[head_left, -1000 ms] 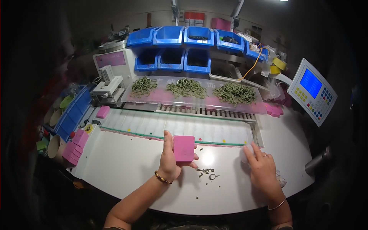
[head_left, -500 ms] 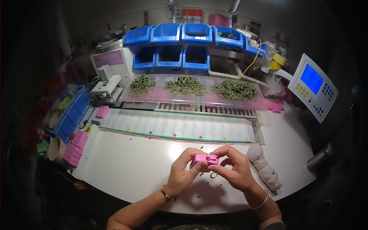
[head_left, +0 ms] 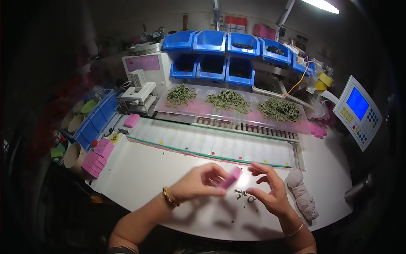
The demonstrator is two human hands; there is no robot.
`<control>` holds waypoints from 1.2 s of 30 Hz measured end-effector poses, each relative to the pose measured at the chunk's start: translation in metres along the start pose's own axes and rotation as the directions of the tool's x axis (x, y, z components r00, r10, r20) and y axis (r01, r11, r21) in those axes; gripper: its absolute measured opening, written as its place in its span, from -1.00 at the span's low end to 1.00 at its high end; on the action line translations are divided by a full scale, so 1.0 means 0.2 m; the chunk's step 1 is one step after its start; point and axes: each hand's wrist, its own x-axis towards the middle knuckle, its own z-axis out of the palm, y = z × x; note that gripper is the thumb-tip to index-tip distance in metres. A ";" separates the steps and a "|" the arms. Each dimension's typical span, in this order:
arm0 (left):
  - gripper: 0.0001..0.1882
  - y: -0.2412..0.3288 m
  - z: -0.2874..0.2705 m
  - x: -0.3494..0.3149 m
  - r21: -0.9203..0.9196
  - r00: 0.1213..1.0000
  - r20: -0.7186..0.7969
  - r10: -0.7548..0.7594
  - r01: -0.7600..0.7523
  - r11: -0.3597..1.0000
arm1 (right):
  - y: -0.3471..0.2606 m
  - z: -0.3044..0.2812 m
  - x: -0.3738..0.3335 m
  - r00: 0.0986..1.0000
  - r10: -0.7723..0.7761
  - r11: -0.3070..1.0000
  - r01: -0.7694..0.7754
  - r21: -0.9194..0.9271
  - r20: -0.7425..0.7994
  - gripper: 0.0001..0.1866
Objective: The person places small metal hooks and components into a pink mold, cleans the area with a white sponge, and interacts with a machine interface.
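A pink rubber mould (head_left: 231,178), blurred by motion, is held between the fingers and thumb of my left hand (head_left: 198,181), tilted above the white table. Just to its right, my right hand (head_left: 271,192) hovers with thumb and fingers apart and nothing between them. On the tabletop below the gap between the hands lie small green wax pieces (head_left: 240,193) and a small ring-shaped piece (head_left: 251,199), close to my right thumb. The mould's far face cannot be made out.
Ahead runs a white strip (head_left: 203,142) with green edges. Behind it, a clear tray (head_left: 201,109) bears three heaps of green wax rings, under blue bins (head_left: 210,41). Pink moulds (head_left: 94,164) stack at left. A cloth bundle (head_left: 301,194) and control panel (head_left: 359,112) are right.
My hands have separated: the left has carried the pink mould away from the right, which has let go. The whole view has shifted, with the scene moving right and slightly down.
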 end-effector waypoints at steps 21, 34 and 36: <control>-0.67 -0.08 -0.70 0.05 0.896 0.542 -0.362 0.758 0.428 0.122 | 0.22 -0.16 -0.30 0.874 0.252 0.600 0.196 -0.775 0.416 0.22; -0.81 -0.32 0.23 -0.78 0.821 0.827 0.390 0.405 -0.511 0.254 | 0.30 0.35 0.17 0.765 -0.127 0.697 0.522 -0.492 0.631 0.10; -0.80 -0.35 0.23 -0.83 0.862 0.870 0.284 0.402 -0.416 0.289 | 0.31 0.39 0.20 0.716 -0.198 0.739 0.558 -0.378 0.669 0.08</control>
